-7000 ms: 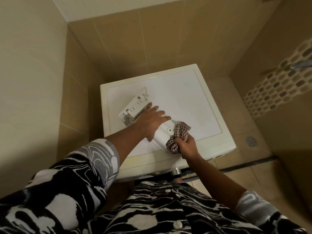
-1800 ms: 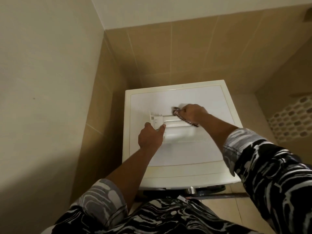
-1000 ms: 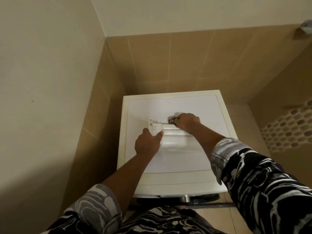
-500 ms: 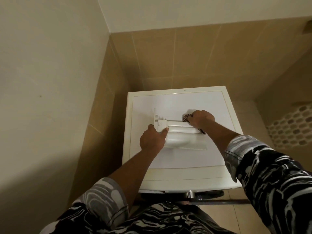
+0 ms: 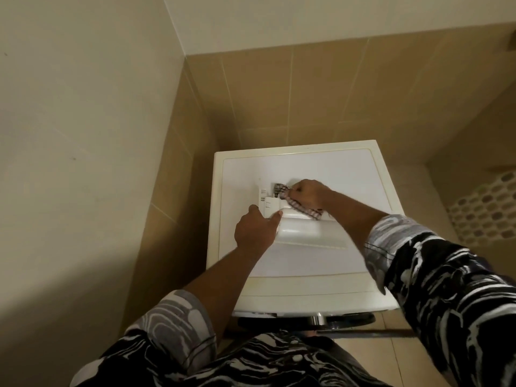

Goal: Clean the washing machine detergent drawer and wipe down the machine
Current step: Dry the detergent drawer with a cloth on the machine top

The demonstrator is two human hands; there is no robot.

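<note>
The white detergent drawer (image 5: 303, 233) lies on top of the white washing machine (image 5: 343, 174), its front panel toward me. My left hand (image 5: 255, 231) grips the drawer's left end, thumb on its upper edge. My right hand (image 5: 307, 194) holds a red-and-white checked cloth (image 5: 282, 189) and presses it onto the far, compartment side of the drawer. Part of the cloth trails under my right wrist. The drawer's inner compartments are mostly hidden behind its front panel and my hands.
The machine stands in a corner, with a plain wall to the left and tan tiles (image 5: 307, 93) behind. A patterned mosaic strip (image 5: 485, 213) runs along the right wall. The machine's door rim (image 5: 315, 322) shows below its front edge.
My right hand has slid the cloth leftward along the drawer's far edge, so more cloth shows near the left end. My left hand keeps its hold on the drawer.
</note>
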